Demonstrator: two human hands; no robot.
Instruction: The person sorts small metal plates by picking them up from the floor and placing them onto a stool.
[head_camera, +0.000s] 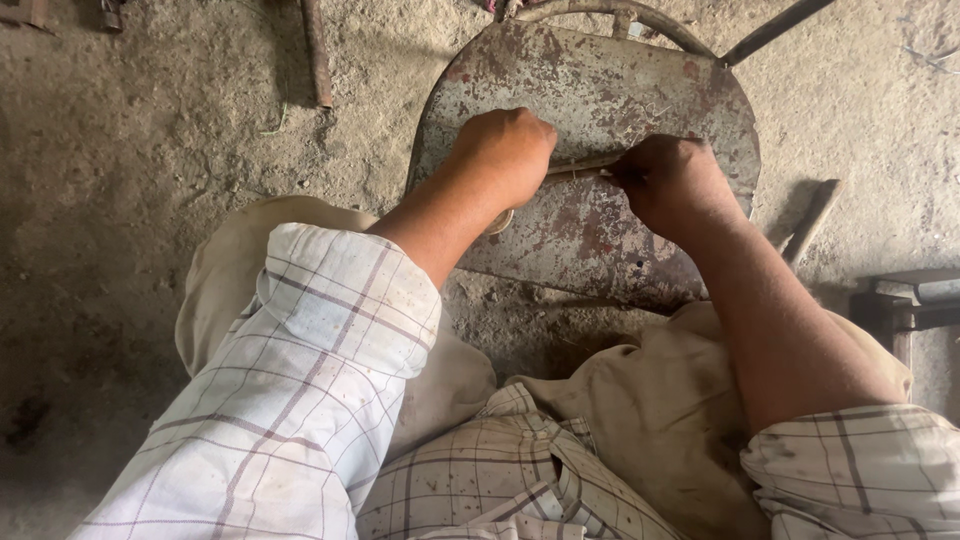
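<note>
Thin pale stick (585, 165) held across rusty metal seat (600, 90), gripped at both ends. Left hand (505, 150) fisted around one end; right hand (665, 180) pinched on other. Stick seen intact; work judged early. Metal bars (315, 55) lying on dirt floor (120, 200).

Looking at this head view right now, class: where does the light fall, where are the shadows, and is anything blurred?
Head view: soft daylight falls on the rusty metal plate and the dirt floor at upper left; the lower left floor lies in deep shadow. The right hand is darker than the left hand. The thin stick between them stays sharp; no glare, slight wide-angle stretch on the checked sleeve.
</note>
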